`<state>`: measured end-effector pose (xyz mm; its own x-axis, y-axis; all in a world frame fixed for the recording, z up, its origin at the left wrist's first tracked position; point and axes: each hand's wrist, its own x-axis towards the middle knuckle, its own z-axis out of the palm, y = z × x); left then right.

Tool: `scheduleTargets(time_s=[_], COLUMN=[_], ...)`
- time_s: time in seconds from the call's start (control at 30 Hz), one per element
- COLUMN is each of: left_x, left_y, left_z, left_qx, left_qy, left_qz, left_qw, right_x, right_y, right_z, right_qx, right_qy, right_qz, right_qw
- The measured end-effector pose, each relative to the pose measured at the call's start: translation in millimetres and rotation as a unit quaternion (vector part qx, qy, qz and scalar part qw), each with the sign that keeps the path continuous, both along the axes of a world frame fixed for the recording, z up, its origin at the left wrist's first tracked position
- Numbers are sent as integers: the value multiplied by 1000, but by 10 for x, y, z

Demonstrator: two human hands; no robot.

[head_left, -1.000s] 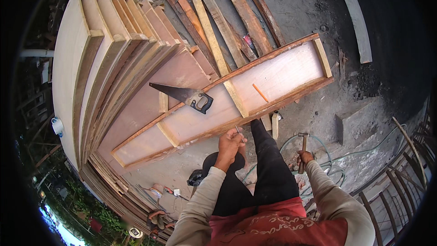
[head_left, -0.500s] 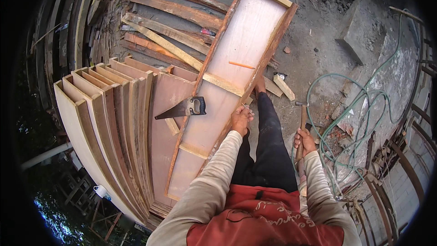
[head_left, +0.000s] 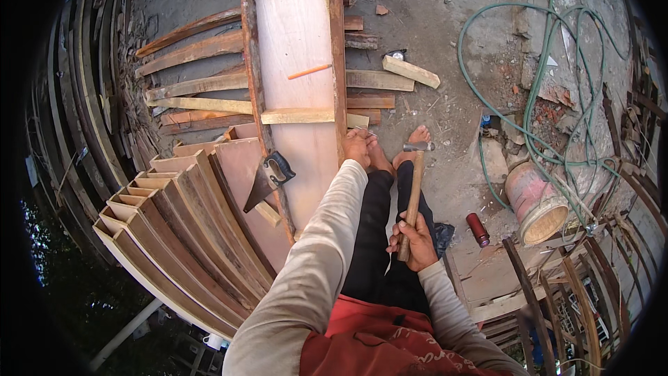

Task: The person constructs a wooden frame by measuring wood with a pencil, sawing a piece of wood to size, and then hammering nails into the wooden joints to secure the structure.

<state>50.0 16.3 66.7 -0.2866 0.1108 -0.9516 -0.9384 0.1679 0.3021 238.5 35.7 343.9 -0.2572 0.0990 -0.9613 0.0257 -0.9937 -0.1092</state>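
Note:
My right hand [head_left: 415,242] is closed round the lower part of the wooden handle of a hammer [head_left: 415,191], whose metal head points away from me above my feet. My left hand [head_left: 356,150] is pinched beside the right rail of a long wooden frame [head_left: 337,42] backed with pale plywood. Thin nail-like pieces seem to poke from its fingertips, too small to make out surely. A handsaw [head_left: 268,177] with a black handle lies across the frame's left rail. An orange pencil [head_left: 309,72] rests on the plywood.
Tall box-like wooden panels [head_left: 188,230] stand in a row at the left. Timber strips [head_left: 198,52] lie under and beside the frame. A wood offcut [head_left: 410,71], green hose [head_left: 532,132], pinkish bucket [head_left: 536,202] and red cylinder [head_left: 477,230] are on the ground at right.
My view has turned rightward, so the frame now stands nearly upright in the picture. The hammer has come inward, in front of my legs. My left hand stays beside the right rail.

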Motion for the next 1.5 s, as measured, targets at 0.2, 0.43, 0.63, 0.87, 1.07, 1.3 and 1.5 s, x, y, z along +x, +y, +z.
scheduleTargets(time_s=[0.2,0.43,0.63,0.87,1.07,1.3,1.5], left_x=[-39,-193,-192,-270,-247,-270,-331], left_y=[104,120,171,122,245,336,282], left_z=[-270,-443,-470,-535,-507,-556,-604], left_qx=[-17,-43,-51,-40,-51,-58,-56], left_qy=[53,78,85,84,77,61,55], left_qz=[-11,9,25,35,55,86,94], left_qw=[998,996,995,995,994,993,992], right_x=[55,-52,-53,-131,-227,-699,-469], right_y=[-27,-118,-128,-77,38,126,284], right_z=[-598,-1006,-1163,-1266,-1392,-1469,-1607], right_qx=[-60,-81,-66,-43,2,-26,-44], right_qy=[-15,23,33,29,17,-19,48], right_qz=[-10,-50,-38,-65,-164,-148,-18], right_qw=[998,995,997,997,986,988,998])
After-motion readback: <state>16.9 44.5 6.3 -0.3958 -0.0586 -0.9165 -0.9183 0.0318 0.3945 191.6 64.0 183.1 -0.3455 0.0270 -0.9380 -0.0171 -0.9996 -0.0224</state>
